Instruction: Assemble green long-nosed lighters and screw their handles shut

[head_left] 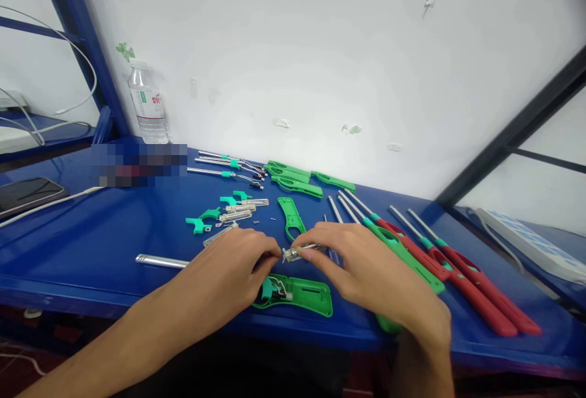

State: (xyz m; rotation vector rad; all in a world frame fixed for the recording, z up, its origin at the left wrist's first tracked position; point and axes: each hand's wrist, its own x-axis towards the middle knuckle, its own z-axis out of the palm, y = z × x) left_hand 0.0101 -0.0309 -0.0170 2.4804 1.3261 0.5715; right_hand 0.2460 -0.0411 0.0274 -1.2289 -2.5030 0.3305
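My right hand [352, 257] pinches a clear plastic lighter fuel tank [292, 255] between thumb and fingers, its valve end pointing left. Close to that end, my left hand [238, 257] has its thumb and fingers closed together; anything between them is too small or hidden to make out. Below the hands lies an open green lighter handle half [311, 295], with wires and a teal part inside. A metal lighter tube [160, 260] sticks out left from under my left hand. Beyond my fingers rests another green handle half [292, 218].
Several clear fuel tanks [235, 216] and teal triggers [199, 225] lie left of centre. Metal tubes with wires [210, 172] and green handle halves [297, 185] sit near the wall. Red lighters [480, 294] are at right. A water bottle [149, 105] and phone [30, 196] stand left.
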